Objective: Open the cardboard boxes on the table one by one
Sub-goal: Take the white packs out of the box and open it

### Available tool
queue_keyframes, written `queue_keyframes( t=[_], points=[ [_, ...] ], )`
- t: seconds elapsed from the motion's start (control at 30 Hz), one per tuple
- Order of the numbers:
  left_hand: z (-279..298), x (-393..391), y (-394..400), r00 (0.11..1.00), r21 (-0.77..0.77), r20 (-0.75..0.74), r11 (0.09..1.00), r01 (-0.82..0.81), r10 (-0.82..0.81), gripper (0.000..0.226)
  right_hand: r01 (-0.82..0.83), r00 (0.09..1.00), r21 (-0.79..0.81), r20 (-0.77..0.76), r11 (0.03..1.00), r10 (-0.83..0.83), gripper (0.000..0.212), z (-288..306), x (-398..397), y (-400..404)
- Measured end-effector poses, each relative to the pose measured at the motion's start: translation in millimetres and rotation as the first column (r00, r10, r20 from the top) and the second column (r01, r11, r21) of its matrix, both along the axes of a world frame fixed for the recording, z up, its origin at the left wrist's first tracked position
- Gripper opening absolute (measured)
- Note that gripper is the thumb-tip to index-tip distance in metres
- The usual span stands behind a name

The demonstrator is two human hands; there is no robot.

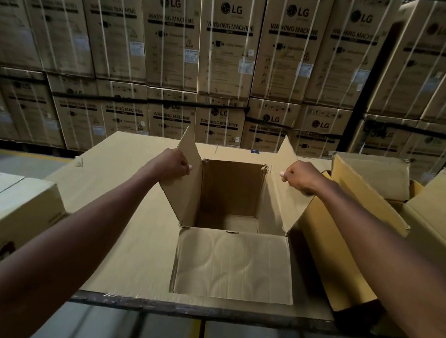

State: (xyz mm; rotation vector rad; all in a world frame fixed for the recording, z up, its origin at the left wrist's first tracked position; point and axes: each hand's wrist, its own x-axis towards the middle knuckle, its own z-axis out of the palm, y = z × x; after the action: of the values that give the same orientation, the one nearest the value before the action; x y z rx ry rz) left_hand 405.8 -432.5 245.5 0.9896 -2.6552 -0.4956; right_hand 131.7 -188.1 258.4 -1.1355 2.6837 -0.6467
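Observation:
A brown cardboard box [230,193] stands open in the middle of the table [123,214], and its inside looks empty. Its near flap [233,264] lies folded down toward me. My left hand [173,165] pinches the upright left flap [187,171]. My right hand [299,176] pinches the upright right flap [284,183]. Both side flaps are spread apart and lean outward.
A closed box [15,212] sits at the table's left edge. Opened boxes [368,194] crowd the right side, touching the middle box. A tall wall of strapped washing-machine cartons [224,63] stands behind the table. Grey floor [173,334] shows below the near edge.

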Motion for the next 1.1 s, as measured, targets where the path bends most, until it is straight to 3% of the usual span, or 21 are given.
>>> queue_keyframes(
  t=[0.17,0.4,0.57,1.1],
  points=[
    [3.8,5.0,8.2,0.999,-0.04,-0.007,0.998,-0.039,0.039,0.02,-0.013,1.0,-0.035,-0.003,0.999,0.013,0.037,-0.5,-4.7,12.7],
    [11.0,10.7,24.5,0.997,-0.082,-0.061,0.995,-0.06,0.055,0.018,-0.009,0.997,-0.069,-0.077,0.998,0.003,0.048,5.8,1.2,31.4],
    [29.7,22.1,49.2,0.996,-0.12,-0.083,0.992,-0.024,0.014,0.017,-0.029,0.997,-0.082,-0.077,0.996,0.023,0.043,20.4,8.7,46.4],
    [91.8,79.8,149.0,0.979,-0.188,-0.185,0.974,-0.127,0.092,0.013,-0.063,0.985,-0.137,-0.167,0.989,0.04,0.036,76.4,59.5,132.5]
  ],
)
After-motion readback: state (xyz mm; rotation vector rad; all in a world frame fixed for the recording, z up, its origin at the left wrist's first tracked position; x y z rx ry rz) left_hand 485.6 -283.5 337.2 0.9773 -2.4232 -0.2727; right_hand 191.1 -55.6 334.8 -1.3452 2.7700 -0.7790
